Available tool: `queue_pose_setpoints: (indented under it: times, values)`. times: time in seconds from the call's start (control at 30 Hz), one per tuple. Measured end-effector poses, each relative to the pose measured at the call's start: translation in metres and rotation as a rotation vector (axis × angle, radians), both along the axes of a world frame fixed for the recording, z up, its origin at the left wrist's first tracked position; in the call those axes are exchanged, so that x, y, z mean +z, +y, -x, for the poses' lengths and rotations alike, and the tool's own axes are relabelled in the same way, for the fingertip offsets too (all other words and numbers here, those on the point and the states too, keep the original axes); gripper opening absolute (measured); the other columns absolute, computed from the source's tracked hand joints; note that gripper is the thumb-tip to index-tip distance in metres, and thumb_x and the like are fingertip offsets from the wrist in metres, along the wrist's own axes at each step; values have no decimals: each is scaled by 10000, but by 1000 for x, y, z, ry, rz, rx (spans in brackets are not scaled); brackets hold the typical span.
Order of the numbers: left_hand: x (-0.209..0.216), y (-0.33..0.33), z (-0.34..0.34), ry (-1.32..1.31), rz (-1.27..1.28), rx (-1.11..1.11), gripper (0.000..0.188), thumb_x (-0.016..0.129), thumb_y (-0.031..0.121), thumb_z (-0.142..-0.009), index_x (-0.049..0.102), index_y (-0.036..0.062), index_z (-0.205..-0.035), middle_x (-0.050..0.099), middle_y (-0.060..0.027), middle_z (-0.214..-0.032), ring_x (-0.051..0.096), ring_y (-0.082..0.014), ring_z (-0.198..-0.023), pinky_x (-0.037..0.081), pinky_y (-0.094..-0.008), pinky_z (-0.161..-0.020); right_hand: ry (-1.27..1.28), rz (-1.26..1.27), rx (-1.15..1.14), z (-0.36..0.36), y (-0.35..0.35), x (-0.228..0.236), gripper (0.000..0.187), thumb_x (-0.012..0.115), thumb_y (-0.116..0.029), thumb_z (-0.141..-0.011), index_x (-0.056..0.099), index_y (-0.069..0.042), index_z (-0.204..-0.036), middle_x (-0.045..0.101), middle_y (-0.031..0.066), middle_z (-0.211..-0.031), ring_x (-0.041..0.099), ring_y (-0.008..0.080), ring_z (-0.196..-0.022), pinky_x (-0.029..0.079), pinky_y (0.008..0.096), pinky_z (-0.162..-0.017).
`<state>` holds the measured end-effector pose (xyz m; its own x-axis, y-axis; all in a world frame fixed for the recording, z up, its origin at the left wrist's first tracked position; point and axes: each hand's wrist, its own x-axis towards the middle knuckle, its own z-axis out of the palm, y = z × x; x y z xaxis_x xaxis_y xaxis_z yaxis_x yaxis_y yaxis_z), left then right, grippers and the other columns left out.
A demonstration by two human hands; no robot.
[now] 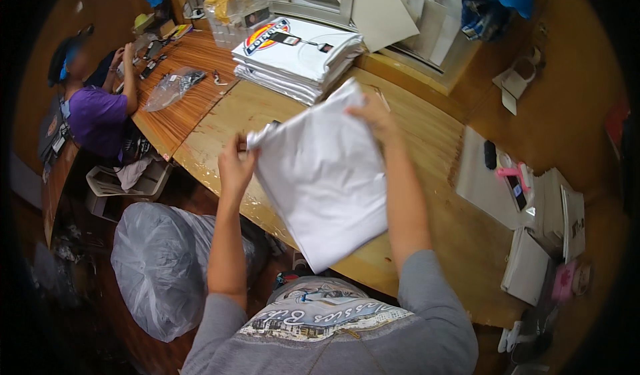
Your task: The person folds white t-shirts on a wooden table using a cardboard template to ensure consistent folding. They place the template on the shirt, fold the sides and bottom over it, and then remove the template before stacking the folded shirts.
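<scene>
A folded white T-shirt (327, 182) hangs between my two hands, tilted over the table's near edge. My left hand (237, 165) pinches its upper left corner. My right hand (373, 116) grips it near the upper right corner, thumb on the face turned toward me. Just beyond it stands a stack of folded white T-shirts (300, 58); the top one bears a red and yellow print and a black hang tag (283, 38). A small dark item, partly hidden, lies behind the held shirt by my left hand.
The wooden table (427, 142) runs under the shirts. Grey plastic bags (160, 268) stand on the floor at left. A person in purple (100, 118) works at the far left end. At right lie a phone (517, 192), a pink item and white boards (527, 265).
</scene>
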<state>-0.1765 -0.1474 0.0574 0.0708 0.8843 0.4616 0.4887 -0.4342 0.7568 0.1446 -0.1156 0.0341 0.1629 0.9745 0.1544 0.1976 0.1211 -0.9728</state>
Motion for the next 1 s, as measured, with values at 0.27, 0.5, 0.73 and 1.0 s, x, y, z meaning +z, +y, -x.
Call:
queue_pose_setpoints:
  times: [0.27,0.5,0.73,1.0]
  values:
    - [122,-14,-88,-442,-171,-514,305,603,-51,-681,525,29,-965,585,-53,-865,559,-127,-811,471,-244,-693,-309,-450,-362,-57,-182,176,235,624,14,-681,559,-11,-905,596,69,-896,548,134,-831,431,263,-747]
    - [-22,-65,-67,299,-304,-839,178,570,-47,-560,521,24,-716,525,-106,-738,533,-262,-709,439,-337,-594,-825,-221,-222,-29,-319,-5,214,567,79,-583,553,8,-784,580,126,-985,557,262,-920,445,332,-793]
    - [-65,-147,-20,584,-326,-945,276,529,4,-599,531,12,-874,527,-121,-893,541,-275,-791,452,-340,-659,-932,72,-164,27,-388,-48,173,468,33,-684,545,-10,-833,566,157,-969,542,269,-927,434,357,-793]
    - [-77,-120,-118,115,644,-682,402,467,102,-821,328,49,-1195,581,-168,-868,586,-175,-704,467,-265,-626,-67,284,-432,10,-266,-56,288,491,-82,-774,440,-49,-1056,604,113,-703,607,186,-655,459,269,-571]
